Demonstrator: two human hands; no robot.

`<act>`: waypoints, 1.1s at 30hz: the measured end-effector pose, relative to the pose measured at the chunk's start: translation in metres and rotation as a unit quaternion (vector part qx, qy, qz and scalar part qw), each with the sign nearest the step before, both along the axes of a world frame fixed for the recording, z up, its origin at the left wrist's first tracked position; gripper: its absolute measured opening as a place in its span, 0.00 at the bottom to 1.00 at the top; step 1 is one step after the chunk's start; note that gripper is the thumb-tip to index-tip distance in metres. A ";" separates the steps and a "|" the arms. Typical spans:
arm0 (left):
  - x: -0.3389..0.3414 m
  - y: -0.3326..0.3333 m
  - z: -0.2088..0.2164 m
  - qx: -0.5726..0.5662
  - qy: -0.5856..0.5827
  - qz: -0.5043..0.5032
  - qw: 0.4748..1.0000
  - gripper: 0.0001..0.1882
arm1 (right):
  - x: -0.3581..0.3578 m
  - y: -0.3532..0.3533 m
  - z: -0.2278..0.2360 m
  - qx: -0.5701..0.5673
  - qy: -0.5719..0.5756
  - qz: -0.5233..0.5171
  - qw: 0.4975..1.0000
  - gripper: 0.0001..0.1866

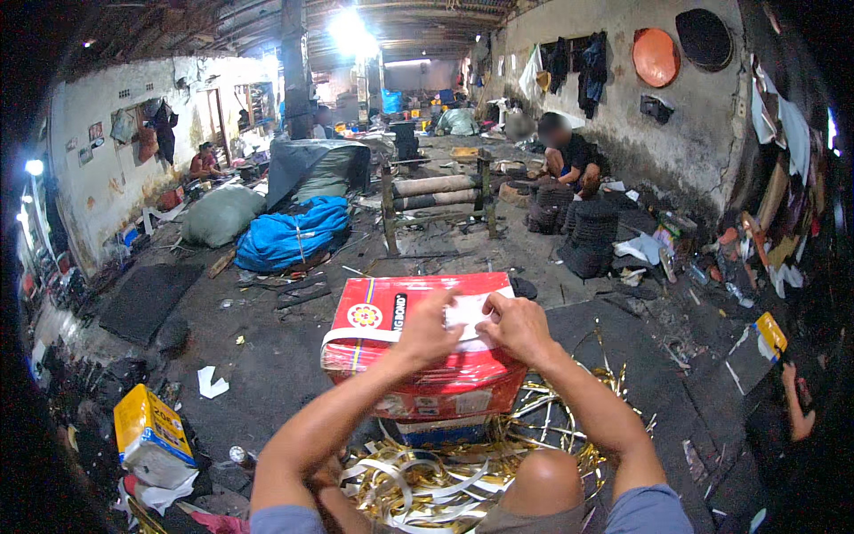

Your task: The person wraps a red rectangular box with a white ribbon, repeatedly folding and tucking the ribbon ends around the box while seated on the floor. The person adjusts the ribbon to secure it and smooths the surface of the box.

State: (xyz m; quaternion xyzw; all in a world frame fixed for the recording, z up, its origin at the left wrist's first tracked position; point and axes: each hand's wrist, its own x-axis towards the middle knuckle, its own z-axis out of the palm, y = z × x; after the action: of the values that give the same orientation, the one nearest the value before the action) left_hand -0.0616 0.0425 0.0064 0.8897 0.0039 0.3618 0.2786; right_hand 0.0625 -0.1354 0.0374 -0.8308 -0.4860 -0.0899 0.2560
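A red box point(360, 307) wrapped in clear plastic stands in front of me, on top of another box with blue on it point(436, 432). A white strip point(360, 335) runs across its top to my hands. My left hand point(429, 329) is curled over the strip, fingers closed at the left edge of a white piece point(467, 311). From the other side my right hand point(518, 331) pinches the same white piece, thumb and fingertips bent down on it. Whether the piece and the strip are joined is hidden under my fingers.
Gold and white ribbon-like strips point(422, 481) lie tangled around my knee point(544, 481). A yellow package point(151, 432) is at left. Farther off are a blue tarp bundle point(294, 233), a wooden rack with rolls point(436, 191), stacked black pieces point(592, 236) and a crouching person point(578, 156). A co-worker's arm point(796, 409) shows at right.
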 end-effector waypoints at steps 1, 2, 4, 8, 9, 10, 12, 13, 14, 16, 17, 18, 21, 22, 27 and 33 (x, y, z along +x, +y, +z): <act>0.018 -0.029 -0.001 -0.116 0.075 -0.046 0.989 0.26 | 0.001 -0.007 -0.001 0.010 -0.027 -0.031 0.999 0.15; 0.025 -0.037 -0.006 -0.156 0.078 -0.085 0.981 0.22 | -0.005 -0.008 0.001 0.027 -0.051 -0.053 0.997 0.16; 0.024 -0.050 -0.005 -0.222 0.103 -0.024 0.969 0.18 | -0.005 -0.015 0.005 0.022 -0.029 -0.054 0.998 0.15; 0.022 -0.052 -0.003 -0.158 0.065 -0.007 0.985 0.13 | 0.008 -0.034 0.003 0.029 -0.036 0.008 0.999 0.12; 0.025 -0.049 -0.010 -0.139 0.031 -0.001 0.990 0.12 | 0.010 -0.037 0.001 0.031 -0.046 0.020 0.998 0.12; 0.027 -0.048 -0.016 -0.139 0.016 -0.009 0.990 0.11 | 0.011 -0.039 0.001 0.032 -0.055 0.033 0.997 0.11; 0.031 -0.047 -0.019 -0.122 -0.008 -0.023 0.992 0.10 | 0.009 -0.046 0.003 0.029 -0.059 0.039 0.997 0.11; 0.028 -0.048 -0.017 -0.087 0.003 -0.014 0.996 0.09 | 0.006 -0.047 0.003 0.034 -0.051 0.040 0.997 0.11; 0.027 -0.048 -0.018 -0.067 0.003 -0.018 0.998 0.09 | 0.005 -0.048 0.001 0.038 -0.042 0.042 0.997 0.11; 0.025 -0.049 -0.015 -0.030 -0.006 -0.025 0.999 0.08 | 0.006 -0.050 -0.002 0.040 -0.060 0.050 0.996 0.11; 0.022 -0.051 -0.013 -0.017 -0.007 -0.037 0.999 0.08 | 0.005 -0.052 -0.003 0.037 -0.062 0.054 0.996 0.11; 0.023 -0.049 -0.014 -0.015 -0.013 -0.044 0.999 0.08 | 0.005 -0.051 -0.001 0.035 -0.067 0.062 0.995 0.11; 0.020 -0.048 -0.015 -0.032 -0.011 -0.057 0.998 0.09 | 0.012 -0.048 -0.004 0.010 -0.127 0.101 0.987 0.12; 0.021 -0.048 -0.014 -0.058 0.006 -0.057 0.997 0.09 | 0.016 -0.047 -0.003 0.001 -0.146 0.118 0.982 0.12; 0.026 -0.049 -0.013 -0.161 0.028 -0.059 0.985 0.09 | 0.027 -0.054 0.016 -0.006 -0.039 0.170 0.985 0.14; 0.030 -0.041 -0.019 -0.142 0.002 -0.058 0.988 0.09 | 0.023 -0.045 -0.005 0.094 0.066 0.073 0.991 0.11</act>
State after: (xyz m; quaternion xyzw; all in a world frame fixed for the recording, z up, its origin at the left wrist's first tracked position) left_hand -0.0316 0.0014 -0.0124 0.8408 0.0038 0.3385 0.4224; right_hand 0.0855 -0.1804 0.0321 -0.7691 -0.5171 -0.0617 0.3705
